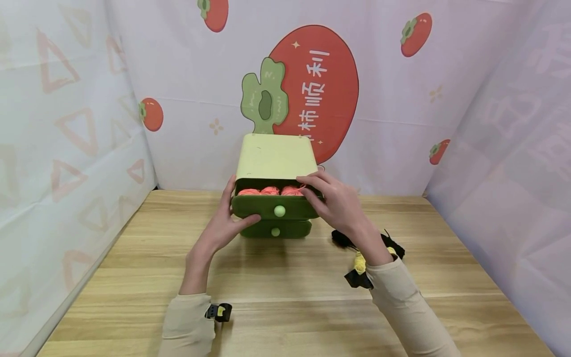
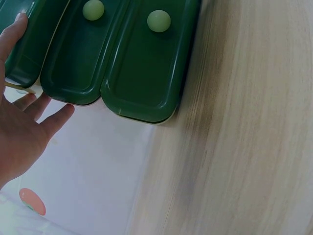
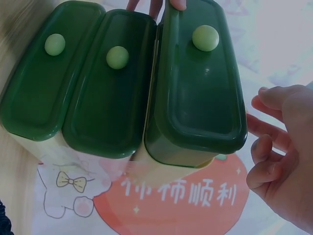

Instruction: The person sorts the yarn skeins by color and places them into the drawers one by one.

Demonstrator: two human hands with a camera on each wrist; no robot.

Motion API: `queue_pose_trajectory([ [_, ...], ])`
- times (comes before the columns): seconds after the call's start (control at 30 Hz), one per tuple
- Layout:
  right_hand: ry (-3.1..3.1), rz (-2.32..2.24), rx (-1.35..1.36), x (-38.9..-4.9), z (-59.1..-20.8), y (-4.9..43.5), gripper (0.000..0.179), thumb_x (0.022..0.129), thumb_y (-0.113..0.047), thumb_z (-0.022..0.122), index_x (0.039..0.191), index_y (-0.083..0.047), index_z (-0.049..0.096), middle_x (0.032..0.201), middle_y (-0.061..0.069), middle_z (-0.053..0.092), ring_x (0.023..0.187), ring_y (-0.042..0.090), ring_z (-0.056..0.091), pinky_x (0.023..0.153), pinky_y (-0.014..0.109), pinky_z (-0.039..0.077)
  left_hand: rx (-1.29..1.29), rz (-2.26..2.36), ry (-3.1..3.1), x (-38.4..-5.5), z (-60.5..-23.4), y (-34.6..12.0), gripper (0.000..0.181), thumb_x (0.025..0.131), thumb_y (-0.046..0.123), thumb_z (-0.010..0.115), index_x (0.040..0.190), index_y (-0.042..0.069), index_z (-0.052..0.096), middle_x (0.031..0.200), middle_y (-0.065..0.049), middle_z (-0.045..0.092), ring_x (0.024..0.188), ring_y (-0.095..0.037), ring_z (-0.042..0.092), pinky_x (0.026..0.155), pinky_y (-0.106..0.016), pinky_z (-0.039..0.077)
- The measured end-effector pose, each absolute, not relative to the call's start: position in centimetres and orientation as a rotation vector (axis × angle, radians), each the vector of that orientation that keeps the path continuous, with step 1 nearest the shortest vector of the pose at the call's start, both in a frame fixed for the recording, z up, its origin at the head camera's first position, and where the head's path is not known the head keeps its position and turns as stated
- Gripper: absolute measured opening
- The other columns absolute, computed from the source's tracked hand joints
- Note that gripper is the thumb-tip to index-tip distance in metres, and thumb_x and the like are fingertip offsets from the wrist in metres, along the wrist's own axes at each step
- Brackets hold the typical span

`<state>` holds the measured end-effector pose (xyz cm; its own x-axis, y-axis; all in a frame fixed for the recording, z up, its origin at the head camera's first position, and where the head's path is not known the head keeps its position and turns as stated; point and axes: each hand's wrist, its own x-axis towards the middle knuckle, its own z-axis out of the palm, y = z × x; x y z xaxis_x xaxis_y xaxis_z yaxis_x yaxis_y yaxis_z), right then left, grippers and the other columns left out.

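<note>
A small cream cabinet (image 1: 276, 156) with green drawer fronts and pale round knobs stands on the table. Its top drawer (image 1: 254, 207) is pulled out and holds several coral yarn balls (image 1: 269, 191). My left hand (image 1: 220, 225) holds this drawer's left end, thumb on the front and fingers along the side. At the right end of the opening, my right hand (image 1: 339, 203) pinches a loose strand of yarn (image 1: 303, 186) between thumb and index finger. In the right wrist view its other fingers are bent beside the drawer. Both lower drawers (image 2: 146, 68) are pushed in.
Black yarn (image 1: 341, 239) and yellow yarn (image 1: 359, 263) lie on the wooden table (image 1: 276, 307), partly behind my right forearm. A printed cloth (image 1: 192, 64) hangs close behind the cabinet, with cloth walls on both sides.
</note>
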<state>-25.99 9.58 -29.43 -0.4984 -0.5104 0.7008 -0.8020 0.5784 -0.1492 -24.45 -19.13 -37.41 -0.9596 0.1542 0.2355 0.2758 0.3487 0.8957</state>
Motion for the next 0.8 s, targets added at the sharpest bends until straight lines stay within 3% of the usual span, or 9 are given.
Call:
queue_pose_trajectory([
  [0.37, -2.142, 0.645, 1.025, -25.2, -30.1, 9.2, 0.022, 0.094, -0.02, 0.07, 0.115, -0.016, 0.073, 0.099, 0.003, 0.066, 0.053, 0.004, 0.041, 0.045, 0.022, 0.034, -0.395, -1.692, -2.523, -22.4, -34.5, -18.4, 0.108, 0.089, 0.026, 0.076, 0.16, 0.035, -0.005, 0.166, -0.005, 0.007, 0.152, -0.032, 0.018, 0.118, -0.06, 0.027],
  [0.8, -2.089, 0.617, 1.13, -23.1, -32.7, 6.5, 0.024, 0.089, -0.017, 0.075, 0.113, -0.015, 0.074, 0.091, -0.003, 0.064, 0.055, 0.003, 0.051, 0.046, 0.016, 0.037, -0.368, -1.715, -2.538, -22.3, -34.6, -18.5, 0.108, 0.089, 0.029, 0.076, 0.157, 0.043, -0.007, 0.166, -0.005, 0.009, 0.149, -0.036, 0.023, 0.114, -0.064, 0.031],
])
